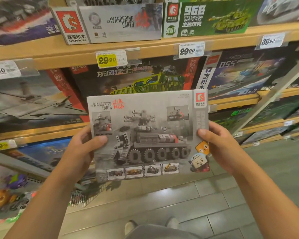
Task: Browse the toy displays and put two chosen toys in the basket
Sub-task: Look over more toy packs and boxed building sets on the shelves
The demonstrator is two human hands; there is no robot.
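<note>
Holding a grey toy box (145, 135) at the centre of the frame, I have both hands on it, one at each side edge. My left hand (79, 152) grips the left edge, thumb curled across the printed front beside the small inset picture, the other fingers hidden behind the box. My right hand (219, 147) grips the right edge the same way, thumb lying on the front just above the cartoon block figures, fingers wrapped behind. The box faces me, slightly tilted, showing a many-wheeled armoured vehicle. It hangs in front of the shelves (145, 49), apart from them, below a yellow price tag (107, 60). A matching carton (121, 23) sits at upper centre. My shoes (150, 225) show on the tiled floor (197, 204) at the bottom.
</note>
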